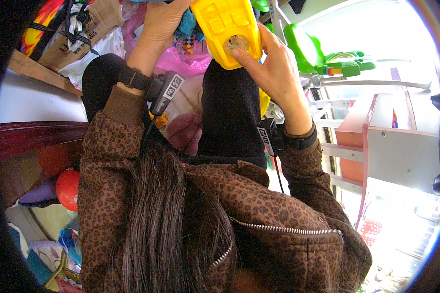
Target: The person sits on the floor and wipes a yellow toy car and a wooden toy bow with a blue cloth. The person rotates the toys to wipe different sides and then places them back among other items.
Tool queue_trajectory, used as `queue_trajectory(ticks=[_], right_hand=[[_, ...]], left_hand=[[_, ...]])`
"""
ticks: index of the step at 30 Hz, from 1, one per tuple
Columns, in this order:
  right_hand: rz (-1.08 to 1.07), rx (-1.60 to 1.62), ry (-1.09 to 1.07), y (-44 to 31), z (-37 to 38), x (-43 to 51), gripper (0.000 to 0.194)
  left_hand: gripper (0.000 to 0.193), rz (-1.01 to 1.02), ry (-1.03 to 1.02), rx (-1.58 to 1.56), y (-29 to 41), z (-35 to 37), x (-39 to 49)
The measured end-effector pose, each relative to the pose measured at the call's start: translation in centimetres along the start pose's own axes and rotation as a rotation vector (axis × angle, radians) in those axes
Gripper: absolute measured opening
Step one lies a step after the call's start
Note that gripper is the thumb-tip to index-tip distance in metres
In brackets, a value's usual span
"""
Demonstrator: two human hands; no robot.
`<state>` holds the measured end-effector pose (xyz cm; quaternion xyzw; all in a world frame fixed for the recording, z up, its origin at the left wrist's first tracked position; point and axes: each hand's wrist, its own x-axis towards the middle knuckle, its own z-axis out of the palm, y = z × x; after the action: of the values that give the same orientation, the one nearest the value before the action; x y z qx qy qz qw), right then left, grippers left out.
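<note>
A yellow moulded plastic toy part (223, 22), with a round clear disc (236, 44) set near its lower end, is held up at the top of the view. My right hand (275, 66) grips its right side, the thumb pressed by the disc. At its upper left corner is my left hand (159, 29), thumb against the edge; the picture's top rim cuts off its fingers. Teal yarn or fabric (187, 23) hangs just behind that hand. Below, between my black-clad knees, lie a pink plastic bag (183, 60) and a dusky pink basketball (185, 132).
A flattened cardboard box (84, 34) and a white plastic bag (110, 45) lie at upper left. Green plastic toy seats (304, 47) stand on the right, beside a white and pink furniture panel (399, 146). A red ball (67, 189) rests at my left side.
</note>
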<state>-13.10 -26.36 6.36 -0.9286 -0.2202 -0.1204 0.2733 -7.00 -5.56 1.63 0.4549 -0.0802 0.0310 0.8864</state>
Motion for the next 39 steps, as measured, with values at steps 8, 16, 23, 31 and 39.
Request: queue_trajectory(ticks=[8, 16, 23, 31, 39], right_hand=[[0.010, -0.019, -0.040, -0.25, -0.42, -0.12, 0.053], [-0.024, -0.016, -0.054, 0.27, -0.33, -0.03, 0.050], [0.012, 0.012, -0.103, -0.16, -0.59, -0.09, 0.056], [0.081, 0.058, -0.152, -0.33, -0.89, -0.09, 0.058], [0.078, 0.099, -0.164, -0.02, -0.77, -0.25, 0.055]], left_hand=[[0.037, 0.014, -0.017, -0.017, 0.03, -0.03, 0.09], [0.035, 0.051, -0.019, 0.016, 0.42, 0.29, -0.38], [0.034, 0.130, -0.010, 0.034, 0.13, 0.38, -0.28], [0.033, 0.084, 0.010, 0.029, 0.32, 0.48, -0.54], [0.030, 0.157, -0.029, 0.038, 0.58, 0.74, -0.67]])
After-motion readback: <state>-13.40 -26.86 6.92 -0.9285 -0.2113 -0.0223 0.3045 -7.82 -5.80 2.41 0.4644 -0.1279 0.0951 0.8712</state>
